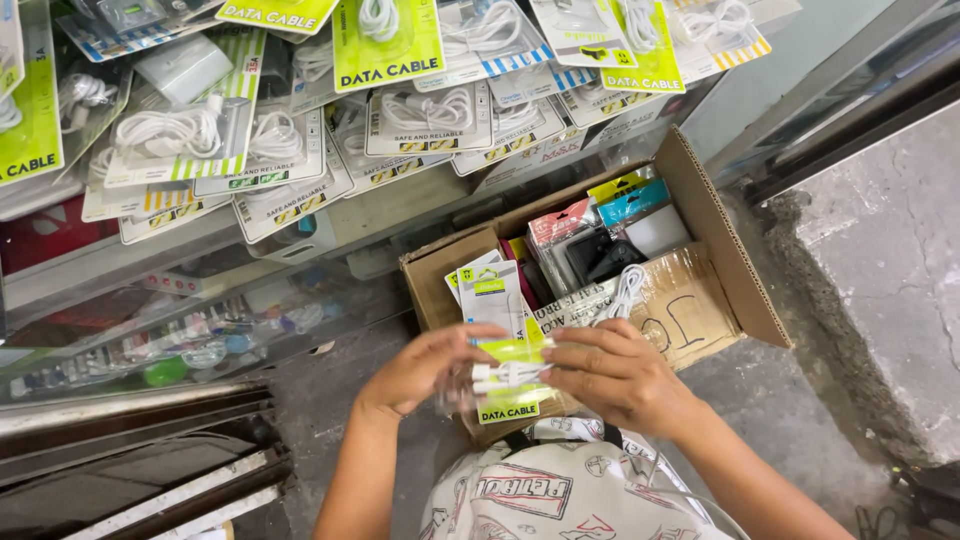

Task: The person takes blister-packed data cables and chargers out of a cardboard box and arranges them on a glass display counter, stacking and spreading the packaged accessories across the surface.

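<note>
Nearest the camera, both hands meet over a flat clear-plastic packet with a lime-green card and a coiled white cable inside [508,378]. The left hand [430,366] grips its left edge, fingers [482,331] curled round it; the right hand [618,374] clasps the right edge, fingers [566,352] closed on the plastic. The packet hangs above the near corner of an open brown cardboard box [715,225] standing on the grey concrete floor [880,260]. Inside the box, just behind the held packet, stands a second green-and-white cable packet [490,292]; further back lie a loose white cable [628,290], a black charger block [598,257] and pink and blue carded packets [600,212]. Beyond the box, rows of hanging cable packets in green, white and yellow card [390,45] fill a display rack.
</note>
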